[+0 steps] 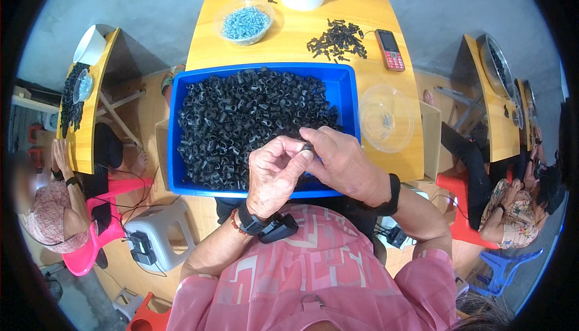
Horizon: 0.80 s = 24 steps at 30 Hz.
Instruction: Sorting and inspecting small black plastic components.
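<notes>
Fingertips of both hands are pinched on one small black plastic piece [307,147], held between the left hand [274,174] and right hand [344,165] above the near edge of the blue tray [350,93]. It is judged light, stiff and easily dropped, so its sides are best gripped.

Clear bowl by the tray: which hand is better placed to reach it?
Probably the right hand: the clear bowl sits on its side of the blue tray, nearby. The left hand would have to cross over.
</notes>
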Tool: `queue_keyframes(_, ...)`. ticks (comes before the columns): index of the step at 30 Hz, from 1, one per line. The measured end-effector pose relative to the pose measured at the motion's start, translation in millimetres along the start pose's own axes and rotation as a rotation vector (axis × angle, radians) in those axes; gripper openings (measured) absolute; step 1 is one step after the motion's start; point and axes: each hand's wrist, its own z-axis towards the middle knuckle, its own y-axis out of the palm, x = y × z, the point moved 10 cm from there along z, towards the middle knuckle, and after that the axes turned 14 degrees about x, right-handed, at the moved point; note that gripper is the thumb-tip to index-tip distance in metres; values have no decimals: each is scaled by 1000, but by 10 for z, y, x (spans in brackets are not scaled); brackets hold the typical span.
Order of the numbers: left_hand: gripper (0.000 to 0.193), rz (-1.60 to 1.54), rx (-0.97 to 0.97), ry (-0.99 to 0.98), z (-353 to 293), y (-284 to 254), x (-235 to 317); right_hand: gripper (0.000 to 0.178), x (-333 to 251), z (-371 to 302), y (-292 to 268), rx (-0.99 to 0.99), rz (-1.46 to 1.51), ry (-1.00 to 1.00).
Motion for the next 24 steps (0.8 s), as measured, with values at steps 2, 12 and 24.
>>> queue_keyframes(2, 7, 24, -10, 16, 10, 12, -2, 36, -18, 19, -28, -4, -4, -24)
queue_keyframes(12, 4, 145, -14, 63, 27, -24, -32, 33, -96, -25, 23, -36, -132, -70)
queue_keyframes(24, 9, -253, 79, 150, -83, -250, 273, 25, 487, 137, -497, 153, 11, 238)
